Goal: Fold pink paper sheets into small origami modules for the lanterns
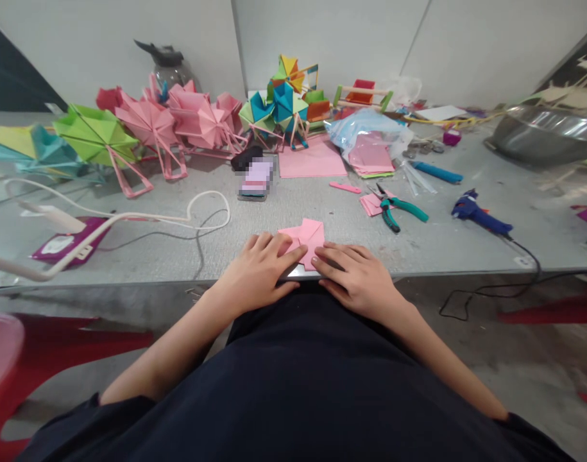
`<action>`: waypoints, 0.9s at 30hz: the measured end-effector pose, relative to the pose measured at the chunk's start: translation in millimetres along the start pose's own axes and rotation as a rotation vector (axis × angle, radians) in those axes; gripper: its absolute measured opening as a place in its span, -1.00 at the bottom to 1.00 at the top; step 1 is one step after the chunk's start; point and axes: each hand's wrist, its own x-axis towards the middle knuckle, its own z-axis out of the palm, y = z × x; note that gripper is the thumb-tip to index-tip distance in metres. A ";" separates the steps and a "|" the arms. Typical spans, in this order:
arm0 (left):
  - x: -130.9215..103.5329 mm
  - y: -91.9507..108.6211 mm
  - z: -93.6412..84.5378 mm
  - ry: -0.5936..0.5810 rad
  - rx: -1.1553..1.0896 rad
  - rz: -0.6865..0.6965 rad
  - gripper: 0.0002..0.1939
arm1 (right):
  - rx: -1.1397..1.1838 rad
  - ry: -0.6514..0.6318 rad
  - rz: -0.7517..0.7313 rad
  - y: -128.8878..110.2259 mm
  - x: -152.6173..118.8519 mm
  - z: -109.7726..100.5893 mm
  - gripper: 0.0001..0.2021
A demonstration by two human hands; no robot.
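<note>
1. Your pink folded paper (pixel 314 239) lies on the surface (pixel 283 199), right at its front edge and directly before your body, between your two hands.
2. Your left hand (pixel 262 273) is loosely spread, palm down, its fingers over the paper's left part; your right hand (pixel 358 279) is likewise unclenched, its fingertips at the paper's right side. Neither is closed in a fist, and both thumbs reach past the front edge. You look to be steadying or pressing the paper rather than lifting it.
3. The likeliest trouble, I'd judge, is a crooked crease: uneven pressure from your two sides could let the overlapping layers slide.
4. With so little surface in front of it, the paper could also slip over the edge if you drag your fingers toward yourself.
5. Reaching out to your right, you could knock the green-handled pliers (pixel 408 208), which lie against some small pink papers (pixel 370 204), or catch the cord (pixel 525 247) of the blue glue gun (pixel 490 220), since it hangs over the edge.
6. The paper's clearest part is a strip whose long axis runs away from you, from the front edge toward the wall. Another flap points left, partly beneath your fingers, so you can't tell the whole piece's long axis here.
</note>
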 end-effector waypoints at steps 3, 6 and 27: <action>1.2 4.1 3.2 0.059 0.053 0.034 -0.45 | -0.011 0.019 -0.011 0.2 0.3 0.1 -0.70; 4.3 5.3 6.2 0.038 0.038 0.109 -0.43 | -0.013 0.027 -0.012 0.0 -0.2 -0.6 -0.71; 12.4 8.5 7.6 -0.023 0.073 -0.036 -0.19 | -0.042 0.077 0.033 -20.3 1.3 3.3 -0.68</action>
